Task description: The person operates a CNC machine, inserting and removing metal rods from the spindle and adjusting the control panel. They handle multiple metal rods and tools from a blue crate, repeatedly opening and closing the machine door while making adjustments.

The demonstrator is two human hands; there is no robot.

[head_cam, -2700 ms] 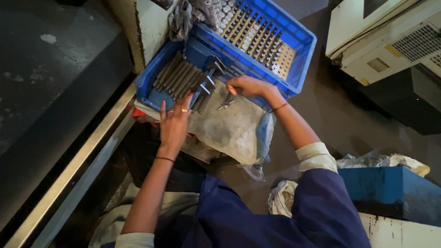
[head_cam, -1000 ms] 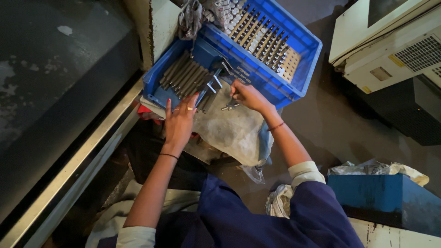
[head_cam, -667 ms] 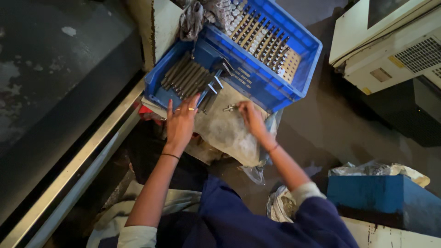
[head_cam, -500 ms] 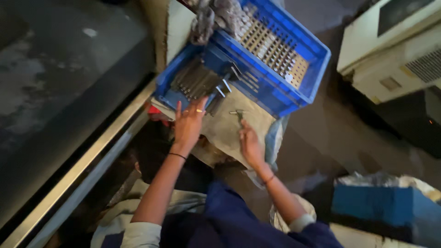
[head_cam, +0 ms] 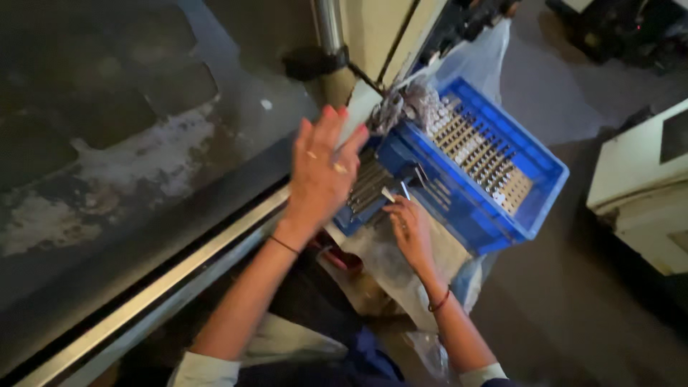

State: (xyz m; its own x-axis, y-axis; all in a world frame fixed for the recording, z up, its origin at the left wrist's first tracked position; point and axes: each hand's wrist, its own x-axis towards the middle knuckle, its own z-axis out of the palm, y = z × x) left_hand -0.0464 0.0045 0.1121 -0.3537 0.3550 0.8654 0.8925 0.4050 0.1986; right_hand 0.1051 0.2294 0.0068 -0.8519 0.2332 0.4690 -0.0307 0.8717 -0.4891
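1. The right hand (head_cam: 410, 231) rests at the near wall of the blue crate (head_cam: 534, 208), fingertips on a small metal piece (head_cam: 388, 194) at the crate's edge. Whether the fingers are closed round it I cannot tell — it looks more like a pinch than a full grasp.
2. The left hand (head_cam: 324, 172) is raised above the crate's left end, fingers spread apart, holding nothing.
3. Judged from this, the step in hand is sorting metal parts at the crate. The next move calls for a firm pinch on that one piece and a clear spot for it.
4. Count: one crate; two batches in it — dark rods (head_cam: 369, 188) near the hands, pale rods (head_cam: 476, 147) further back, too many to count.
5. One plastic sheet (head_cam: 390, 269) lies under the right wrist.
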